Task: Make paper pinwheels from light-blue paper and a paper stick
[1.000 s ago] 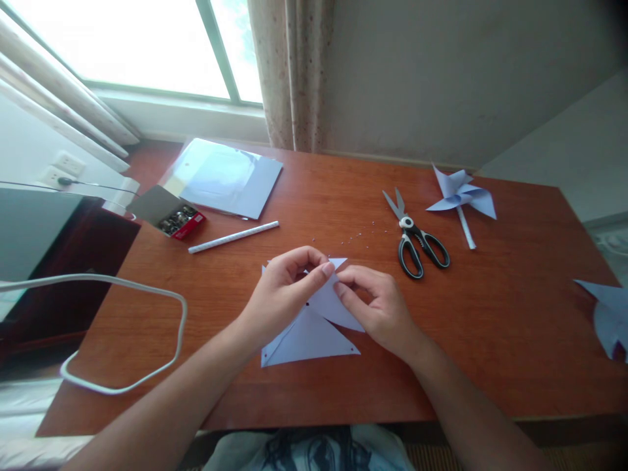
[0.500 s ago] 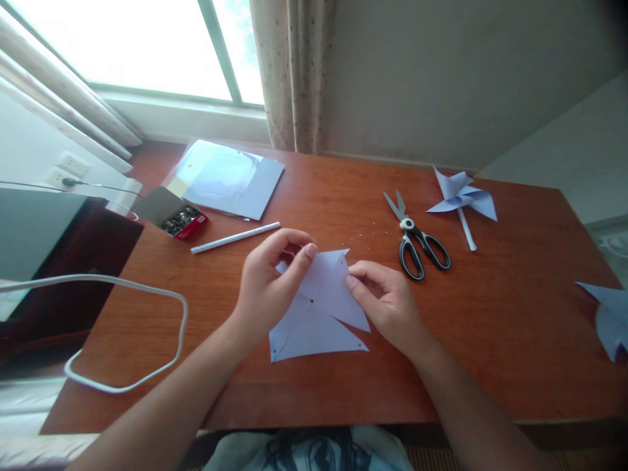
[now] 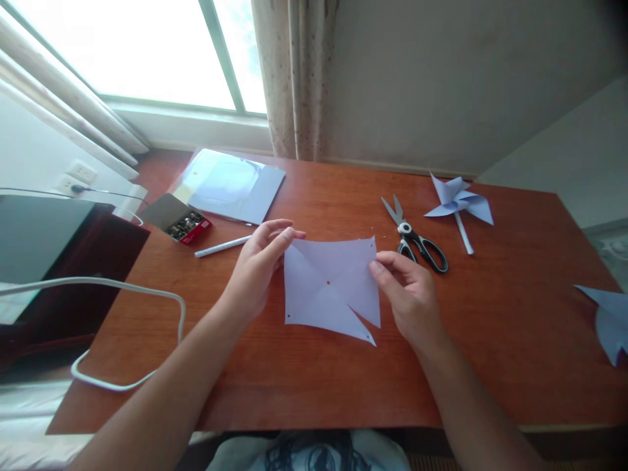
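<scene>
Between my hands a square sheet of white paper (image 3: 318,261) is held up and spread flat. It has a small hole in its middle, punched holes near its corners and a cut running in from the lower right corner. My left hand (image 3: 262,261) pinches its upper left corner. On the right edge, just below the upper corner, my right hand (image 3: 407,288) grips it between thumb and fingers. Beyond my right hand lie black-handled scissors (image 3: 412,235), blades spread, one handle partly covered. A white paper stick (image 3: 223,246) lies behind my left hand, which hides its right end.
A finished paper pinwheel (image 3: 460,199) lies at the back right, another folded paper piece (image 3: 608,324) at the right edge. An open box of small metal parts (image 3: 184,226) and a plastic folder with sheets (image 3: 235,186) are back left. A white cable (image 3: 181,314) loops at left.
The sheet has been lifted and opened out, moving a little right and away. Its upper left part, folded or covered before, now shows flat. My right hand has moved right.
</scene>
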A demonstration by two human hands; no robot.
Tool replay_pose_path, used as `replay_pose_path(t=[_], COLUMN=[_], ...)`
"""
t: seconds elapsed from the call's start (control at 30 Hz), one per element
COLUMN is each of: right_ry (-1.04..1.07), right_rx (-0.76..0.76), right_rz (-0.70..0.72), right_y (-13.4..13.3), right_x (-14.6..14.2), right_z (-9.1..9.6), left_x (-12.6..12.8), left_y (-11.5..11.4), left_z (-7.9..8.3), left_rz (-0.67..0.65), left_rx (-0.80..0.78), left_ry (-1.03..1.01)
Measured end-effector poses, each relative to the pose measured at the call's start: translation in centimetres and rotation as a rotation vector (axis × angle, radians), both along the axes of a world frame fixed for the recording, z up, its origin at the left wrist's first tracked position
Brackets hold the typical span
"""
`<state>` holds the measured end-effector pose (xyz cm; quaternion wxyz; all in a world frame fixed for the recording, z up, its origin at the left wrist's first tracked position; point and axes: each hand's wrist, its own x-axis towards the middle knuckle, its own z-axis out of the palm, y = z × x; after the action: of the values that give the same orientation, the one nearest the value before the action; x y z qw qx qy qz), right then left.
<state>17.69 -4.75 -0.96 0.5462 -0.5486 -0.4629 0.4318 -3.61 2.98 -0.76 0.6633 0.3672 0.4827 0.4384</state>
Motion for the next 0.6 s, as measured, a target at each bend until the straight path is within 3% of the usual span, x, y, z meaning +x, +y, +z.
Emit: replay_pose_path(t=[0.2, 0.33, 0.47, 0.6], right_ry=[0.233, 0.312, 0.194, 0.020], right_rx=[-0.068, -0.140, -0.161, -0.088], right_rz=[-0.093, -0.063, 0.030, -0.057], right_y=[0.5, 0.6, 0.7, 1.2], right_x=[0.4, 0.2, 0.7, 2.7], right_z=[-0.6, -0.5, -0.4, -0.2], left_x=[0.2, 0.2, 0.2, 0.2], left_y=[-0.2, -0.2, -0.4, -0.6], left_z=[0.3, 0.3, 0.5, 0.6], left_rz=[-0.034, -0.002, -0.001, -0.082], left_rx=[-0.067, -0.070, -0.065, 0.047], left_ry=[-0.155, -0.159, -0.114, 0.051])
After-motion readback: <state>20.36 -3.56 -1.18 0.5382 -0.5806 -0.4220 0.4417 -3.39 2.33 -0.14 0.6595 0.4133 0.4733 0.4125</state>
